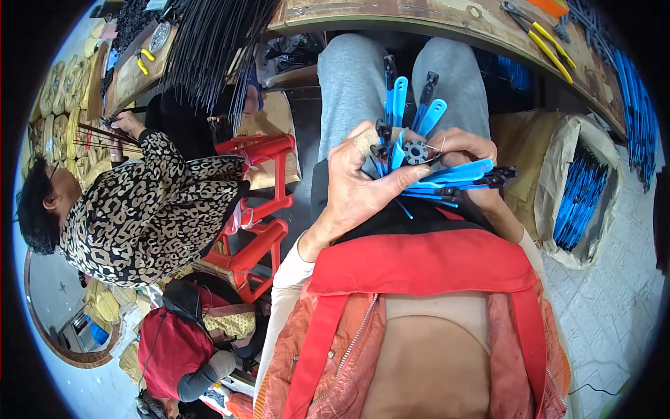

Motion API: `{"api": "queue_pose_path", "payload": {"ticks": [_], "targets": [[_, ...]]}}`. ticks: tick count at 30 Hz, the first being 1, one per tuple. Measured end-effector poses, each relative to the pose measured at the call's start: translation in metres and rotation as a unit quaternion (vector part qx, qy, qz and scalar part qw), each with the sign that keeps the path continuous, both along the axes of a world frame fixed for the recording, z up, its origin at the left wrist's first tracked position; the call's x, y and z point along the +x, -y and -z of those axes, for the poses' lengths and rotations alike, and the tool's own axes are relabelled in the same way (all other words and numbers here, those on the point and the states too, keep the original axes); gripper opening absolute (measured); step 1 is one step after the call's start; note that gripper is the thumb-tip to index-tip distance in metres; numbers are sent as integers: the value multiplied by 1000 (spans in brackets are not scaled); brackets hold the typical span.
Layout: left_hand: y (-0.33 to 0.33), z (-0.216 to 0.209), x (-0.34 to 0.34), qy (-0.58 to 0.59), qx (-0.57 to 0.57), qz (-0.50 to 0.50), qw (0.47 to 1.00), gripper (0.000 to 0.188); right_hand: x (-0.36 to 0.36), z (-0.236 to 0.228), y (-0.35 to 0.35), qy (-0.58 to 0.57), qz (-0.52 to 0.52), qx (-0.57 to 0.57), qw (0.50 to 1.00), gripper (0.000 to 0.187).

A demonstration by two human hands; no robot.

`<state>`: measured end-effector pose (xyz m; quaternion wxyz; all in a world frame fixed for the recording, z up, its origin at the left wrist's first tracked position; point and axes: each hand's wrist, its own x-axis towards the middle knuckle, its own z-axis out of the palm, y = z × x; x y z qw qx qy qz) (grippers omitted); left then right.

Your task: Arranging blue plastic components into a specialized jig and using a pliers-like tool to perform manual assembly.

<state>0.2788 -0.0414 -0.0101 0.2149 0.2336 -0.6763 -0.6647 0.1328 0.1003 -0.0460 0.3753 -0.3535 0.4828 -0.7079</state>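
Above my lap, my left hand grips a dark notched disc with a round centre, thumb along its lower edge. Blue flat strips with rounded ends and black clip-like ends fan out around the disc. More blue strips stick out to the right, below my right hand. My right hand is closed at the disc's right side, pinching a thin pale wire that bends near the rim. Its lower fingers are partly hidden by the blue strips.
A wooden bench spans the far side, with yellow-handled pliers and bundled black rods on it. An open sack of blue rods stands at right. Left are red stools, a seated person and another person.
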Motion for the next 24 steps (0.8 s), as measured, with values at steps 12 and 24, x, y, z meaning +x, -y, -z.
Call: {"api": "queue_pose_path", "payload": {"ticks": [12, 24], "targets": [[12, -16, -7, 9, 39, 46, 998, 34, 0, -27, -3, -180, 65, 54, 980, 43], [20, -17, -7, -31, -55, 184, 981, 31, -2, 2, -14, 265, -93, -49, 958, 22]]}}
